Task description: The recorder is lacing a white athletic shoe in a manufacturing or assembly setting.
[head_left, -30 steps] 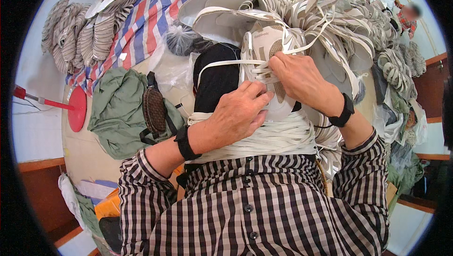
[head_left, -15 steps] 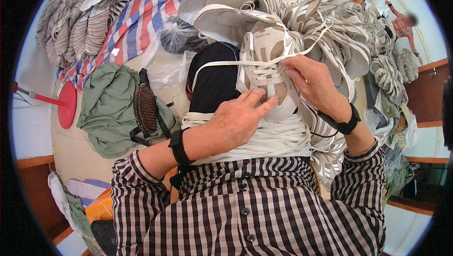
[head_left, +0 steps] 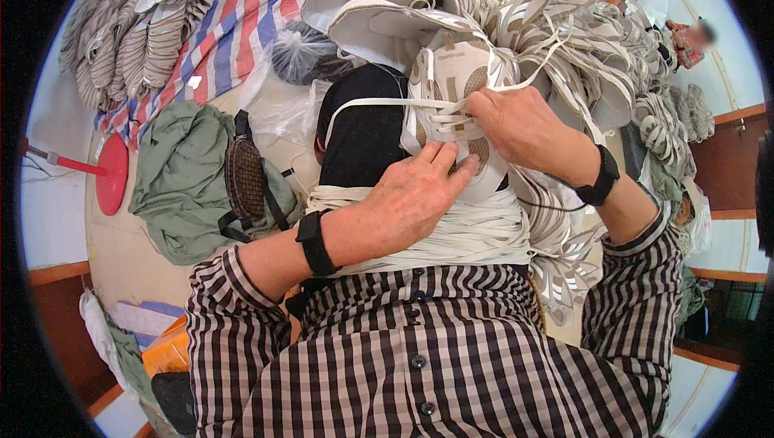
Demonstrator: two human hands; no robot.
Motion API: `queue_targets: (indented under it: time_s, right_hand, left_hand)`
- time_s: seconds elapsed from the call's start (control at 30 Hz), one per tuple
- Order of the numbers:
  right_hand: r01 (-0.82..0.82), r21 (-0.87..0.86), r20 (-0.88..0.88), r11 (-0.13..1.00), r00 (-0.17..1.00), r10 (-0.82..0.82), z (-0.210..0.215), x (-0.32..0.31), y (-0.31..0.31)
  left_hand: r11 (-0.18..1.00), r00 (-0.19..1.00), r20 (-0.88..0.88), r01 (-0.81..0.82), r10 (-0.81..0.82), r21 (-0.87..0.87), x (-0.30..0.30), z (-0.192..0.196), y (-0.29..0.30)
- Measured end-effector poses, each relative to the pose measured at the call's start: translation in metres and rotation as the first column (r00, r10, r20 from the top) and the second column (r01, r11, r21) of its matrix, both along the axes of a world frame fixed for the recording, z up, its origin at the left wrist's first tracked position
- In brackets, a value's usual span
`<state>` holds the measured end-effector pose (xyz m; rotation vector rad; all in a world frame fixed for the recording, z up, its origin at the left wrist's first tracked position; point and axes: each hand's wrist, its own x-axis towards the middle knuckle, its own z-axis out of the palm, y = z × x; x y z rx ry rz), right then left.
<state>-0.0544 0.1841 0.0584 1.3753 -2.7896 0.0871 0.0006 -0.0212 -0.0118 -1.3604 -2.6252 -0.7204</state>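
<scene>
pale floor (head_left: 109, 248), left of the person: green cloth bag (head_left: 181, 184); red round-based stand (head_left: 113, 180). behind: striped tarpaulin (head_left: 234, 35) beside stacked shoe uppers (head_left: 121, 51).
before me, over the person's lap: one beige-and-white sneaker upper (head_left: 439, 71), partly laced; cream strip bundle (head_left: 468, 232) just below.
right hand (head_left: 532, 131): fingers pinched on the white shoelace (head_left: 383, 102) near the eyelets.
left hand (head_left: 413, 196): fingers slightly parted, touching the upper's toe end; whether gripping, i cannot tell.

Stacked uppers (head_left: 375, 32) block beyond the hands (head_left: 413, 198); room lies leftward.
</scene>
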Motion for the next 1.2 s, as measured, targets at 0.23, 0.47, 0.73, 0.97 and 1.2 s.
queue_targets:
  time_s: [0.23,0.47,0.73,0.97,1.2]
  right_hand:
    - [0.3,-0.263,0.45,0.917,0.879,-0.158,0.0,0.021,-0.014]
    - [0.452,-0.297,0.419,0.841,0.853,-0.311,0.017,0.021,0.017]
    - [0.099,-0.155,0.078,0.983,0.993,-0.087,0.002,0.016,0.009]
    - [-0.004,-0.015,0.051,1.0,0.999,0.005,0.01,0.012,-0.003]
    - [0.025,-0.156,0.126,0.987,0.992,-0.005,0.018,0.009,-0.008]
  left_hand:
    - [0.999,1.0,0.016,0.024,-0.023,-0.027,0.002,-0.001,-0.006]
    - [0.999,0.993,0.12,0.009,-0.004,-0.043,0.004,0.005,-0.011]
    - [0.997,0.996,0.078,-0.029,0.034,-0.068,0.005,0.003,-0.009]
    - [0.998,0.996,0.084,-0.025,0.03,-0.057,0.004,0.001,-0.008]
    - [0.997,0.994,0.112,-0.004,0.012,-0.071,0.004,0.005,-0.012]
